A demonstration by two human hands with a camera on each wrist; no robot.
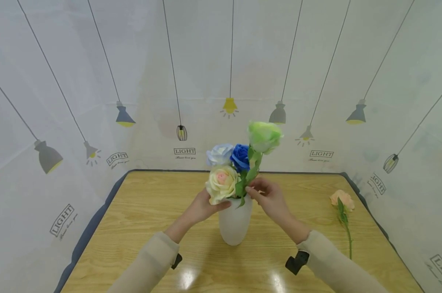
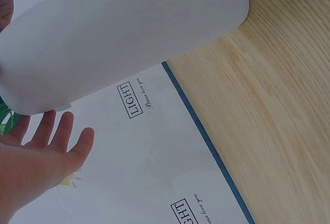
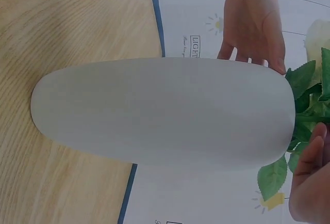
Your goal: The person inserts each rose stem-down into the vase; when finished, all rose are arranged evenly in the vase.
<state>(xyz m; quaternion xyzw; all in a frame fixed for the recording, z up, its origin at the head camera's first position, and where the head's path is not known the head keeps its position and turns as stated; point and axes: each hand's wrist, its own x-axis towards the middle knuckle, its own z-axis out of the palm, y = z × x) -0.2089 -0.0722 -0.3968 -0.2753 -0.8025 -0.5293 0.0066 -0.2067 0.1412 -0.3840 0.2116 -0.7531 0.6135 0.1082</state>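
A white vase (image 1: 235,224) stands upright on the wooden table, holding a pale blue rose (image 1: 219,154), a dark blue rose (image 1: 241,158) and a cream rose (image 1: 222,182) with a pinkish centre. My left hand (image 1: 203,206) grips the vase near its rim, thumb in front and fingers behind; the left wrist view shows those fingers (image 2: 63,131) spread along its side. Taller than the others, a green-white rose (image 1: 265,136) rises at the right of the bunch. My right hand (image 1: 269,197) pinches its leafy stem (image 1: 254,167) just above the rim. In the right wrist view, leaves (image 3: 273,177) hang over the rim.
A peach rose (image 1: 342,200) with a green stem lies on the table (image 1: 162,191) at the right. Behind and beside the table hangs a pale sheet (image 1: 206,61) printed with lamps. A dark blue edge (image 1: 96,219) borders the tabletop.
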